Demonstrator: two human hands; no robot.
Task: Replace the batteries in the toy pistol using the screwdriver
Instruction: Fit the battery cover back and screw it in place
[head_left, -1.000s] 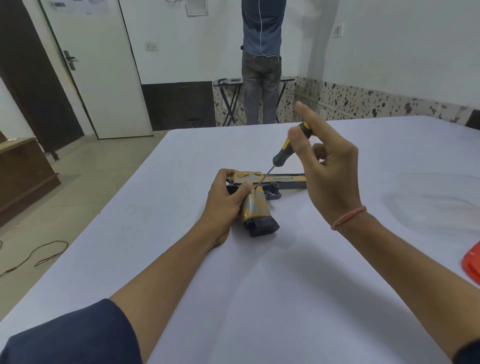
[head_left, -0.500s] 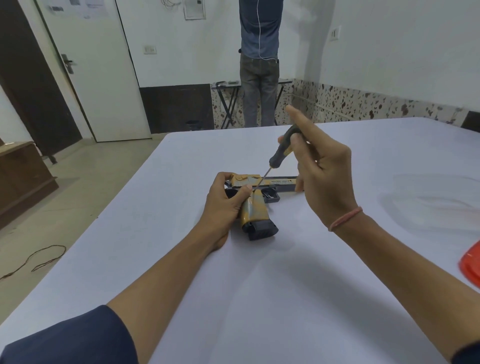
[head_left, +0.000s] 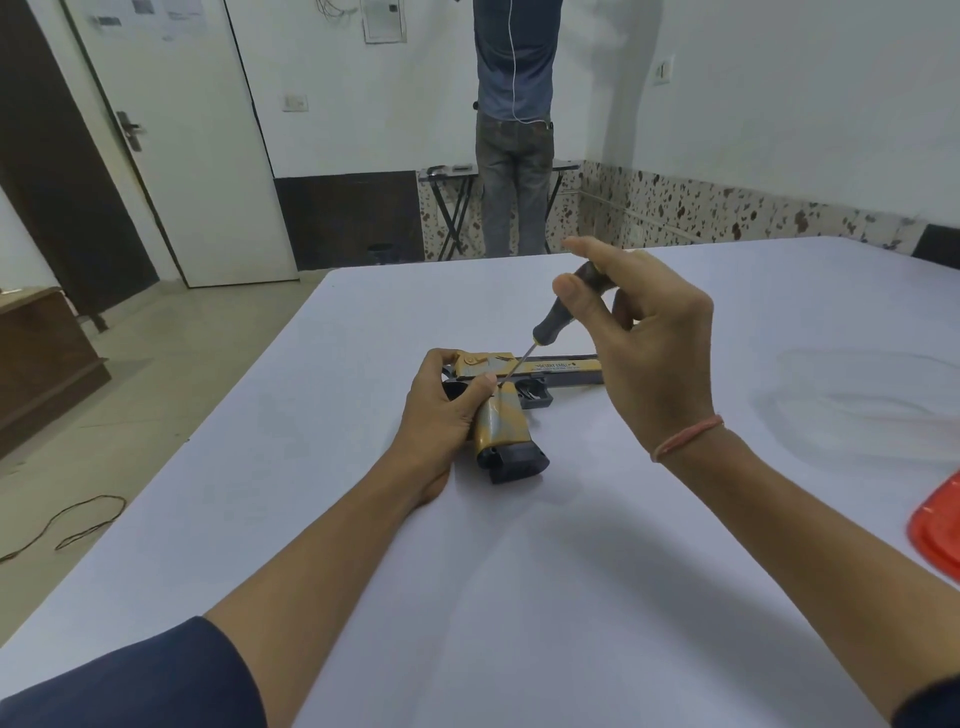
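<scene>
A tan and black toy pistol (head_left: 506, 415) lies on its side on the white table (head_left: 519, 571), barrel pointing right, black magazine base toward me. My left hand (head_left: 441, 410) grips its rear and grip, thumb across the top of the grip. My right hand (head_left: 639, 353) holds a screwdriver (head_left: 558, 322) by its dark handle between thumb and fingers. The thin shaft slants down to the left, with its tip on the pistol just above the grip, beside my left thumb.
A clear plastic sheet or bag (head_left: 872, 395) lies on the table at the right. A red plastic piece (head_left: 937, 535) shows at the right edge. A person (head_left: 514, 124) stands at a folding table by the far wall. A wooden cabinet (head_left: 41, 358) is on the left.
My right hand has turned on the screwdriver handle, thumb and fingers shifting position. The tip stays at the same spot on the pistol. My left hand keeps its grip.
</scene>
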